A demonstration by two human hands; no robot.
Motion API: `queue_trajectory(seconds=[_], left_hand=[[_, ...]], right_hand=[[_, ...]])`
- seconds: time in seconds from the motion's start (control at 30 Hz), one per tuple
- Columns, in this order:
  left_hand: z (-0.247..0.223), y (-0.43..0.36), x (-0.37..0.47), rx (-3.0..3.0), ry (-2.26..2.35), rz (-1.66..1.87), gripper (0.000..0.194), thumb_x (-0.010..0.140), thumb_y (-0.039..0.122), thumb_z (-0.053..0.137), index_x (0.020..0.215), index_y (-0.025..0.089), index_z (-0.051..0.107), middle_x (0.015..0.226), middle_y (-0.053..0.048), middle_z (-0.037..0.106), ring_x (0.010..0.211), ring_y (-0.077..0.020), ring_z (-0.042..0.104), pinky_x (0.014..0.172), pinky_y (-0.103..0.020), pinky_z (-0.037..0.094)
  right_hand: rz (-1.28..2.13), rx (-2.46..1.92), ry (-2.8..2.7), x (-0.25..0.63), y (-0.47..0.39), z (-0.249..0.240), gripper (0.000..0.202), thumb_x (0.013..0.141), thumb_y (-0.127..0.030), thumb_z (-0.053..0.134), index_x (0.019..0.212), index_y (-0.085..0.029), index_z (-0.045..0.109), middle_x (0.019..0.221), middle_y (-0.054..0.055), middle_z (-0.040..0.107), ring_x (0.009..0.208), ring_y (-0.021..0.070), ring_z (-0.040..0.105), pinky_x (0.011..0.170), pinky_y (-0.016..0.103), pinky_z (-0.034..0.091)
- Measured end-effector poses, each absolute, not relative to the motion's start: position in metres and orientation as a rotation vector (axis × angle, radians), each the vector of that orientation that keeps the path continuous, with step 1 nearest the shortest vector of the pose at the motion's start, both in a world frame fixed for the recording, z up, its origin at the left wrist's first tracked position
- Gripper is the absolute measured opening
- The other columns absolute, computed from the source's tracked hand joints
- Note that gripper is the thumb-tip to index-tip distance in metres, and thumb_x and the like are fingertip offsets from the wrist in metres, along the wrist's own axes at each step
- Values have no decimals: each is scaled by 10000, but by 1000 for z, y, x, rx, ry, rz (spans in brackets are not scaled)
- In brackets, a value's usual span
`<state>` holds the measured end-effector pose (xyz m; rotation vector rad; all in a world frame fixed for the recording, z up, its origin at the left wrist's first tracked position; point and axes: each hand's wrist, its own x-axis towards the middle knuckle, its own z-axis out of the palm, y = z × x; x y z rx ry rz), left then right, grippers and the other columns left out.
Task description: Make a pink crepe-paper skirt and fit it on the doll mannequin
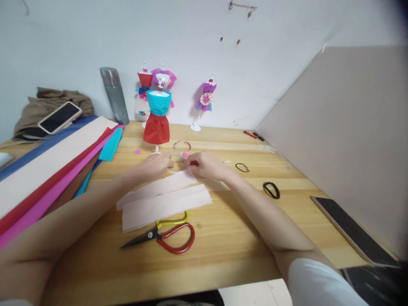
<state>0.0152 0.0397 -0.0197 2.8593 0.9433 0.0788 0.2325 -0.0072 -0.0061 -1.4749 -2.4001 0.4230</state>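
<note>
My left hand is closed at the left side of a roll of tape, gripping its rim. At the roll's right side, my right hand has its thumb and fingers pinched together; what sits between them is too small to tell. Just below the hands lie two pale pink strips, the rear strip partly overlapped by the front strip. The rear strip's right end reaches under my right fingers. In front of the strips rest scissors with one yellow and one red handle loop, blades pointing left.
Behind my hands stands a dress form in a blue top and red skirt, with several more by the wall. Coloured fabric strips, a phone and a bottle are left. Black bands and a dark tablet-like slab lie right.
</note>
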Motion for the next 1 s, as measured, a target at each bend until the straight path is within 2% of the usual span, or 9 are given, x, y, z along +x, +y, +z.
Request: queue_trajectory(seconds=[0.13, 0.23, 0.33, 0.43, 0.5, 0.6, 0.73, 0.87, 1.0], left_hand=[[-34, 49, 13, 2897, 885, 138, 244, 872, 160, 423, 714, 159, 608, 877, -78, 603, 707, -176, 529, 592, -295, 295], [-37, 52, 11, 2908, 831, 198, 223, 873, 155, 423, 731, 167, 595, 883, -63, 611, 714, -166, 532, 586, -290, 296], [-38, 51, 10, 2895, 792, 267, 197, 859, 139, 437, 717, 176, 569, 811, -29, 603, 698, -152, 527, 595, -280, 319], [-36, 47, 10, 2864, 782, 353, 212, 844, 109, 427, 676, 186, 531, 727, 3, 555, 666, -134, 506, 597, -264, 332], [-33, 43, 10, 2834, 780, 402, 205, 810, 67, 435, 667, 187, 518, 710, 5, 534, 654, -131, 490, 603, -263, 332], [-27, 38, 11, 2764, 769, 447, 184, 755, 28, 476, 664, 183, 514, 719, -12, 543, 641, -140, 474, 612, -273, 334], [-24, 36, 16, 2606, 767, 522, 160, 781, 90, 510, 648, 178, 528, 711, -12, 564, 649, -141, 486, 617, -262, 358], [-26, 33, 26, 2357, 814, 615, 125, 805, 219, 535, 705, 171, 592, 620, 32, 550, 604, -119, 530, 552, -214, 403], [-21, 26, 33, 2137, 803, 656, 89, 772, 247, 576, 767, 160, 590, 566, 38, 571, 506, -105, 566, 496, -207, 468]], right_hand=[[409, -1415, -2400, 236, 1, -13, 223, 787, -72, 509, 830, -144, 716, 803, 58, 709, 692, 139, 560, 673, 245, 359], [596, -1226, -2542, 233, 0, -15, 225, 775, -62, 501, 806, -149, 707, 793, 31, 684, 692, 125, 537, 683, 240, 364], [805, -1074, -2718, 230, -6, -12, 197, 737, -41, 497, 640, -151, 628, 620, -38, 526, 592, 87, 400, 614, 230, 305], [954, -1026, -2789, 229, -11, -9, 220, 711, -14, 481, 550, -144, 555, 559, -60, 404, 566, 75, 306, 575, 233, 254], [1051, -1044, -2781, 231, -12, -8, 215, 714, -17, 498, 567, -144, 590, 560, -63, 438, 558, 70, 332, 572, 228, 269], [1189, -1132, -2729, 234, -12, -7, 168, 727, -51, 564, 683, -145, 696, 617, -50, 573, 581, 75, 459, 599, 214, 353], [1372, -1263, -2647, 240, -11, 0, 174, 745, -116, 630, 861, -134, 758, 726, -1, 688, 648, 95, 596, 636, 203, 451], [1489, -1238, -2559, 257, -16, 21, 153, 770, -196, 644, 857, -113, 739, 655, -6, 655, 534, 74, 568, 513, 181, 439], [1418, -1195, -2336, 277, -25, 46, 209, 766, -337, 705, 793, -130, 699, 585, -23, 594, 481, 72, 508, 458, 196, 404]])
